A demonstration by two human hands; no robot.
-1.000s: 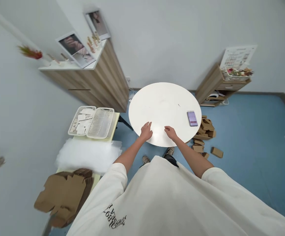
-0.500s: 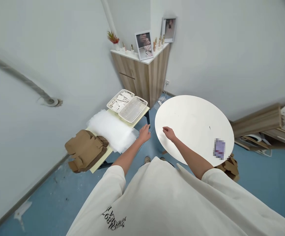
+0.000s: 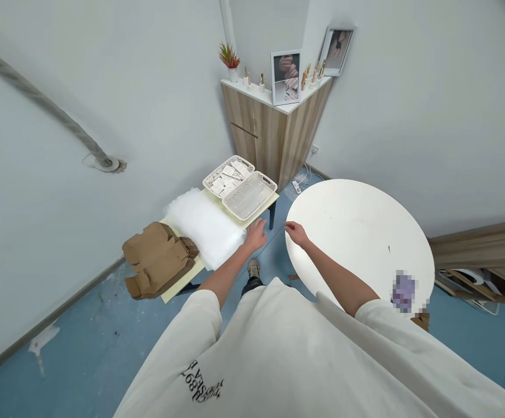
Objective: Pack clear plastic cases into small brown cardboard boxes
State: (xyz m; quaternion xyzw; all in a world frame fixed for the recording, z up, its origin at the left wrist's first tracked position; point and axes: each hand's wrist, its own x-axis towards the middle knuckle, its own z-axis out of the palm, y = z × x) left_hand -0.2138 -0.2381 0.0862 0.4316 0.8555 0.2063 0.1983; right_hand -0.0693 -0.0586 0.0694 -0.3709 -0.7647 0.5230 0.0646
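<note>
My left hand [image 3: 256, 234] is held in the air beside a stack of white translucent sheets [image 3: 206, 229], with its fingers apart and nothing in it. My right hand [image 3: 296, 233] hovers at the left rim of a round white table [image 3: 348, 232]; its fingers are curled together and no object shows in them. The sheets lie on a narrow pale-yellow table [image 3: 183, 280]. In front of them are flattened brown cardboard boxes [image 3: 159, 258]. Behind are two white plastic baskets, one with white paper slips [image 3: 228, 177], the other basket [image 3: 250, 196] without slips.
A wood-grain corner cabinet [image 3: 263, 128] bears picture frames [image 3: 286, 78], small bottles and a potted plant [image 3: 230, 58]. A blurred purple item [image 3: 404, 291] lies on the round table. A power strip [image 3: 296, 187] is on the blue floor. Wooden shelving [image 3: 487, 249] stands at right.
The view has turned left and moved forward, so the tables and cabinet sit further right. One foot now shows further ahead. Both hands keep much the same pose.
</note>
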